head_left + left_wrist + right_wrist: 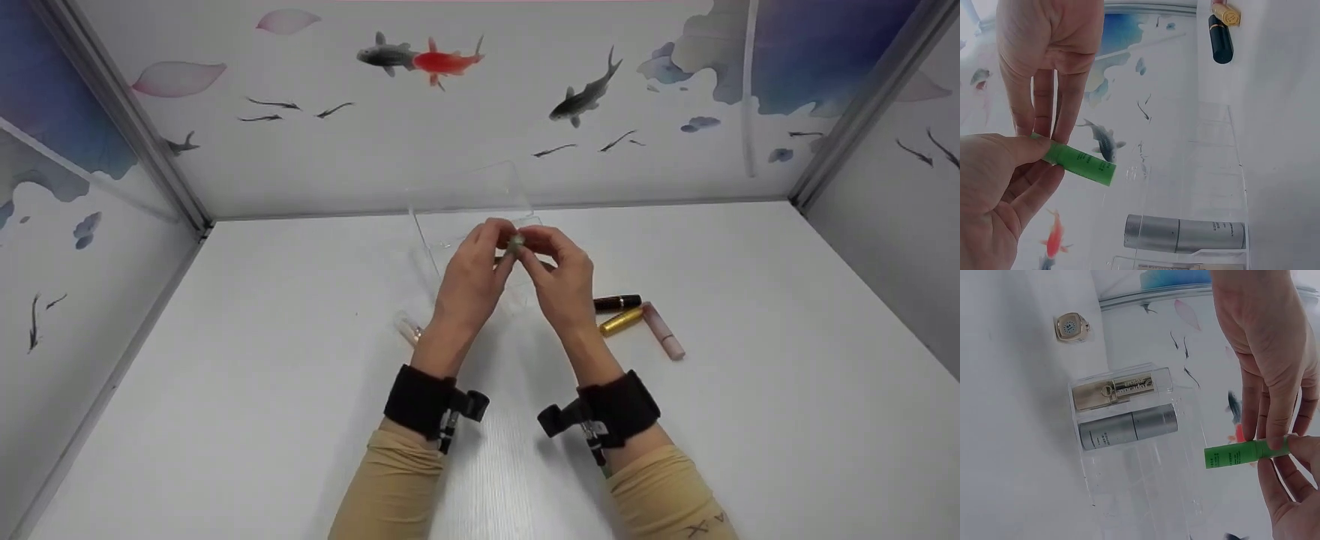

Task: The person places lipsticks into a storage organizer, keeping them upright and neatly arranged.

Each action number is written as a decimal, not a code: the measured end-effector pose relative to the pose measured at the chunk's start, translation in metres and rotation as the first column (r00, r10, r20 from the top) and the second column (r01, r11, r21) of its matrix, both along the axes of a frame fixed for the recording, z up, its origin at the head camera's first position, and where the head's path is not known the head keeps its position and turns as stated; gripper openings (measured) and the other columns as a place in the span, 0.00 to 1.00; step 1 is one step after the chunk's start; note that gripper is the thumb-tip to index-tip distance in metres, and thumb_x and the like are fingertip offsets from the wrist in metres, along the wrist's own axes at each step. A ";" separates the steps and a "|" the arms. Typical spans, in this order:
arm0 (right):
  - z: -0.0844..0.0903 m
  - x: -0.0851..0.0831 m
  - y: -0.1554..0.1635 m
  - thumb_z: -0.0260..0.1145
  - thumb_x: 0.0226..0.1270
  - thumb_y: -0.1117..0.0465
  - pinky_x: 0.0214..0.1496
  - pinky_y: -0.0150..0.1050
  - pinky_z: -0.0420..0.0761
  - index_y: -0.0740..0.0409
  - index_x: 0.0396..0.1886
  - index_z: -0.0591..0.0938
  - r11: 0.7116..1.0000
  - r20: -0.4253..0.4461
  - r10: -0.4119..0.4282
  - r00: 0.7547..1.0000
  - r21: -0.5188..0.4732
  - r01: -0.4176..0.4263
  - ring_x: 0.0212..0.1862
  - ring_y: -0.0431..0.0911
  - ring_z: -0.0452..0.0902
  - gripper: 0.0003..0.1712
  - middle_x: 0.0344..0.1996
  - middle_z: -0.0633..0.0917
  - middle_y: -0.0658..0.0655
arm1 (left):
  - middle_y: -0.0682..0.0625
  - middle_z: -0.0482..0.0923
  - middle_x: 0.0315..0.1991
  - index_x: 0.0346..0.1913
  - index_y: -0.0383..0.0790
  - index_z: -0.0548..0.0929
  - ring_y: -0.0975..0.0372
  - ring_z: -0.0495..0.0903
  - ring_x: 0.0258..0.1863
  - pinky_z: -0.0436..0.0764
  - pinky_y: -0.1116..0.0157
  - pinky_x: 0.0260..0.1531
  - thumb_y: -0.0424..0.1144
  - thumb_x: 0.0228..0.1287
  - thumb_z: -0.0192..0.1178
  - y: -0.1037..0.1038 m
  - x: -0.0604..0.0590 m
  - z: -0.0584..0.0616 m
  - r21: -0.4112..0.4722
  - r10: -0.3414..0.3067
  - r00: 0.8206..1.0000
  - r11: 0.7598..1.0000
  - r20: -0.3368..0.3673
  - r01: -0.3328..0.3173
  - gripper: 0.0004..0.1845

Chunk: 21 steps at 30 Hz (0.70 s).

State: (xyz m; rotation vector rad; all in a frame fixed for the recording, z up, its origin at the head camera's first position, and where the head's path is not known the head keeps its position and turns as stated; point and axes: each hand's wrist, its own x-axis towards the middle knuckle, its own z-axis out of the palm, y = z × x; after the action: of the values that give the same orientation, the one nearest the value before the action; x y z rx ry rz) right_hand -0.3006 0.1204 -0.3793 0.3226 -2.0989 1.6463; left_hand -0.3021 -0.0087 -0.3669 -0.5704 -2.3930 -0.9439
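Both hands meet over a clear organizer, holding a small green lip balm tube [1085, 166] between them. Fingers and thumb of the left hand [471, 274] pinch the tube, and those of the right hand [564, 279] pinch it beside them. Across the right wrist view the tube [1233, 454] lies nearly level, its printed end sticking out past the fingertips. In the head view the fingers cover most of it. The transparent organizer [424, 229] stands behind the hands. Its compartments hold a silver tube [1129, 426] and a gold lipstick [1092, 395] side by side.
Right of the right forearm lie a black lipstick [619, 303], a gold lipstick tube [622, 321] and a pink tube [664, 331] on the white table [262, 390]. A pale tube with a clear cap [407, 328] lies by the left wrist. Printed panels enclose the table.
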 end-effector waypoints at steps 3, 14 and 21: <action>-0.002 -0.002 -0.005 0.68 0.68 0.65 0.51 0.38 0.86 0.60 0.51 0.84 1.000 -0.008 -0.012 1.000 0.015 0.012 0.51 0.47 0.84 0.13 0.46 0.88 0.58 | 0.45 0.80 0.47 0.51 0.38 0.74 0.58 0.83 0.49 0.85 0.69 0.47 0.34 0.72 0.59 -0.003 -0.001 0.000 0.011 0.009 0.999 1.000 0.045 -0.010 0.10; -0.016 -0.006 -0.007 0.67 0.69 0.66 0.50 0.38 0.87 0.60 0.48 0.85 0.993 -0.017 -0.035 0.999 0.116 0.037 0.50 0.48 0.86 0.10 0.44 0.89 0.58 | 0.44 0.78 0.47 0.49 0.37 0.75 0.57 0.83 0.50 0.85 0.69 0.48 0.31 0.71 0.59 -0.007 -0.003 -0.005 -0.026 0.020 0.995 1.000 0.101 -0.017 0.08; -0.025 -0.009 -0.005 0.67 0.68 0.65 0.47 0.39 0.88 0.60 0.45 0.87 0.972 -0.060 -0.055 0.997 0.227 0.067 0.46 0.47 0.88 0.08 0.42 0.90 0.57 | 0.45 0.82 0.47 0.44 0.38 0.77 0.56 0.85 0.47 0.85 0.65 0.46 0.32 0.69 0.62 -0.011 -0.003 -0.008 -0.066 0.035 0.992 0.997 0.121 -0.027 0.06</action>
State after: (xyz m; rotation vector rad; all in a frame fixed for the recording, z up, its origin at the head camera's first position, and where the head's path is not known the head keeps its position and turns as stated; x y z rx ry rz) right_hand -0.3101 0.1151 -0.4042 0.3661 -2.2386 1.3481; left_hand -0.3056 -0.0194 -0.3751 -0.5109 -2.5414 -0.9150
